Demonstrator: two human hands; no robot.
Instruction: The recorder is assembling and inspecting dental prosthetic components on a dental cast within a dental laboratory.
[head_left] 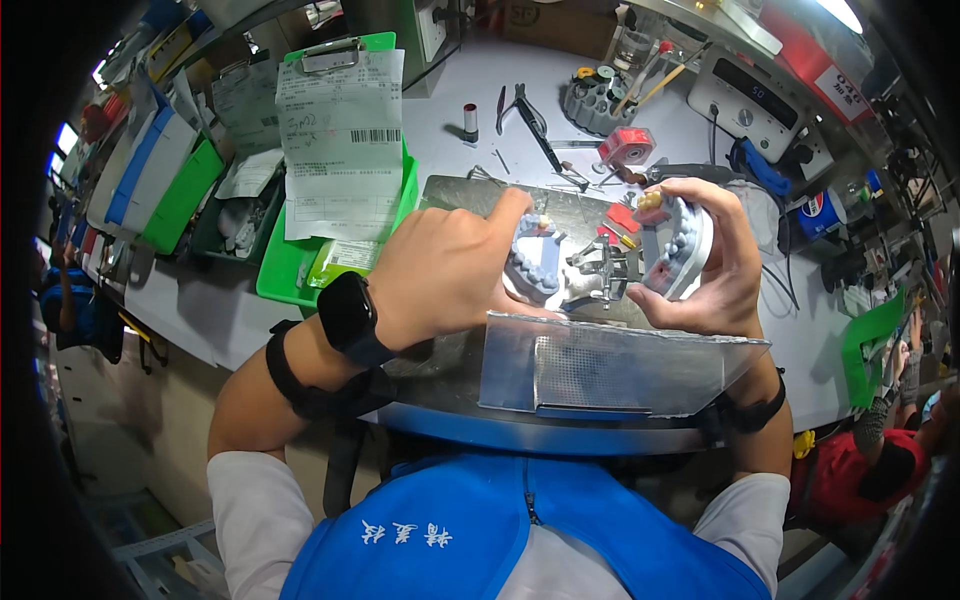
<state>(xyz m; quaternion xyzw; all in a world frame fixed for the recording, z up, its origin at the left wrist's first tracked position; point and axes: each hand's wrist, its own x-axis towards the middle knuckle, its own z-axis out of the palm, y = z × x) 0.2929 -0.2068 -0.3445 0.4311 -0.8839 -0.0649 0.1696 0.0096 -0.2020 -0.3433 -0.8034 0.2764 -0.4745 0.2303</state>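
Left hand [445, 262] grips a dental cast [536, 268], right hand [738, 255] a second cast [688, 250] hiding some fingers; between both grips, a metal hinge [604, 272].

The articulator [602, 272] is right of the clipboard [376, 43].

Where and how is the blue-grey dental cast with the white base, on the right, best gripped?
Probably by the curved white base of the cast, from the right: it faces away from the silver metal hinge, clear of the teeth.
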